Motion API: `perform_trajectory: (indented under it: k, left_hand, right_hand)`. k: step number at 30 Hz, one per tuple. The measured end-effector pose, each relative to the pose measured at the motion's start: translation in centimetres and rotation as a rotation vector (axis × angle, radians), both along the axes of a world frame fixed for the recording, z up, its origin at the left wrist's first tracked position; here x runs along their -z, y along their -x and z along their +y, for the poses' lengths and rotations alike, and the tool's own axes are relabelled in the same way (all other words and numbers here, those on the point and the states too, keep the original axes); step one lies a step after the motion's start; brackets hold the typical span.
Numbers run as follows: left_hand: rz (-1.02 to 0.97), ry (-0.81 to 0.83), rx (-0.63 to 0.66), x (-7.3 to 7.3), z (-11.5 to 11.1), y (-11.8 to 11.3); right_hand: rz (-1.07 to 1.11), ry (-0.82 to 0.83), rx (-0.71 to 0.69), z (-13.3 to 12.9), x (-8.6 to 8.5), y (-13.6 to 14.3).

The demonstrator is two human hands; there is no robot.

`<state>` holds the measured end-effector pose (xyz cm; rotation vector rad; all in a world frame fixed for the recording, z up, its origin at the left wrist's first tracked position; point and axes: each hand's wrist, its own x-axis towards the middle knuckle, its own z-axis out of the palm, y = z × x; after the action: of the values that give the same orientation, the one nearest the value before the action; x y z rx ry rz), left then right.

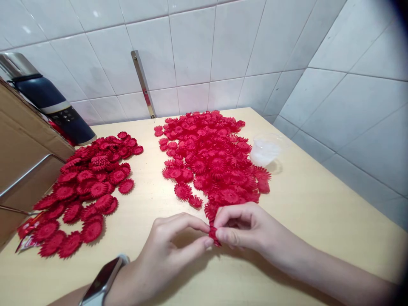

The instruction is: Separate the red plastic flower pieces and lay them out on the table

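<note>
Between my two hands, low over the table's near side, is a small red fringed disc [214,234], mostly covered by fingers. My left hand [172,246], with a watch on its wrist, pinches its left edge between thumb and fingertips. From the other side my right hand [245,227] grips the same piece with thumb and curled fingers. Just beyond the fingers spreads a large pile of thin red fringed discs [216,157]. To the left lies a second pile of thicker, layered red discs [95,178].
A clear plastic cup [266,148] with whitish contents stands right of the large pile. At the left are a cardboard box [28,119], a dark blue flask [55,100] and a small red-and-white wrapper [28,242]. A metal strip [143,83] leans against the tiled wall [194,46].
</note>
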<state>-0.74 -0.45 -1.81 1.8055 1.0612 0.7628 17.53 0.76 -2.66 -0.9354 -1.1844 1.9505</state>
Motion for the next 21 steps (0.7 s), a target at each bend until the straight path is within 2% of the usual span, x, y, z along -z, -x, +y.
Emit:
perform_trajectory:
  k: [6,11,21]
  left_hand:
    - [-0.034,0.047,0.031,-0.11,0.06,0.11]
    - [-0.054,0.079,0.022,-0.12,0.06,0.1]
    - [0.05,0.071,-0.045,0.26,-0.04,-0.01]
  right_hand:
    - [-0.034,-0.005,-0.015,-0.05,-0.56,0.02]
    - [-0.12,-0.106,-0.013,-0.37,-0.54,0.16]
    - [-0.37,-0.334,-0.049,-0.85,-1.03,0.29]
